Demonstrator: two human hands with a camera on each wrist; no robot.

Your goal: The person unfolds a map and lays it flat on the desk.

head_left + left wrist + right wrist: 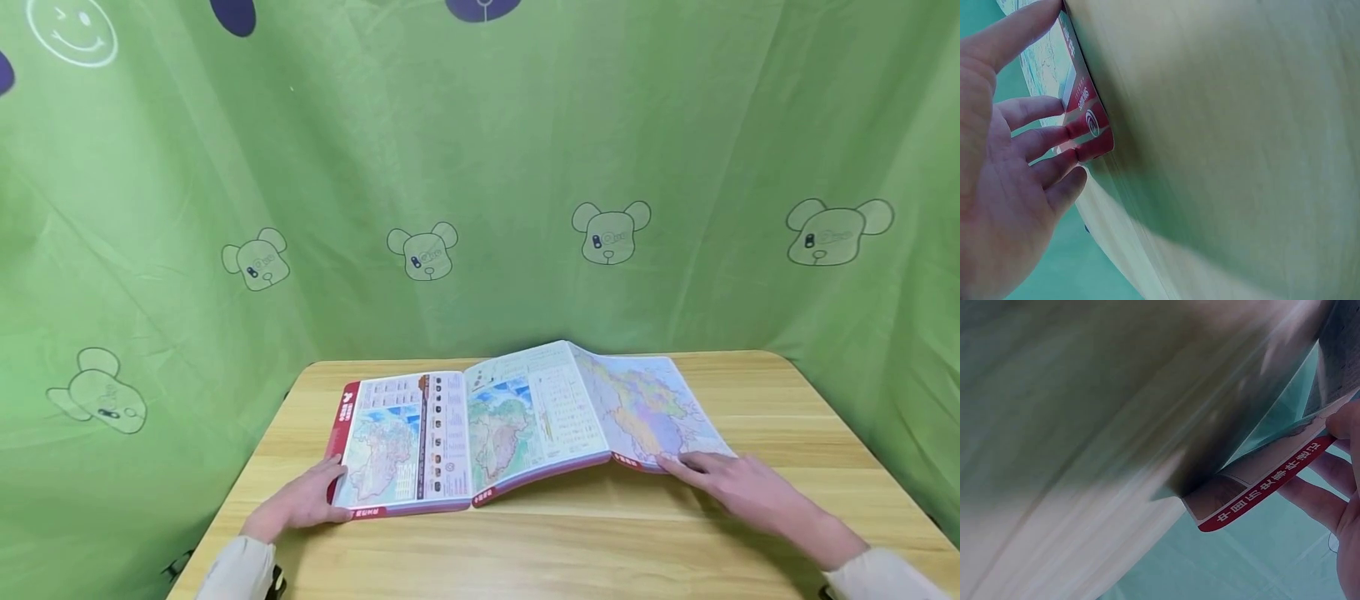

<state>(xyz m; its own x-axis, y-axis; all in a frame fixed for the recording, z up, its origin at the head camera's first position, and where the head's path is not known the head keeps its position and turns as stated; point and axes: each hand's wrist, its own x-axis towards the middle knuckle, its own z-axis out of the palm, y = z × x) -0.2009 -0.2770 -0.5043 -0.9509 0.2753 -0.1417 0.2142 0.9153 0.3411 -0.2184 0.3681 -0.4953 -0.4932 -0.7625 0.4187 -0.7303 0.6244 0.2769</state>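
A fold-out map [536,425] with red borders lies spread across the wooden table, its panels bent in a zigzag. The left panel lies nearly flat; the fold between the middle and right panels rises off the table. At the left edge, my left hand [303,497] rests its fairly straight fingertips against the red border [1094,122], with the thumb along the near edge. My right hand [750,492] pinches the right panel's near edge. Its thumb is on the printed face and its fingers are underneath, seen in the right wrist view beside the red strip [1266,487].
The light wooden table [525,554] has rounded far corners. A green curtain [510,167] printed with bear heads hangs behind it and along both sides.
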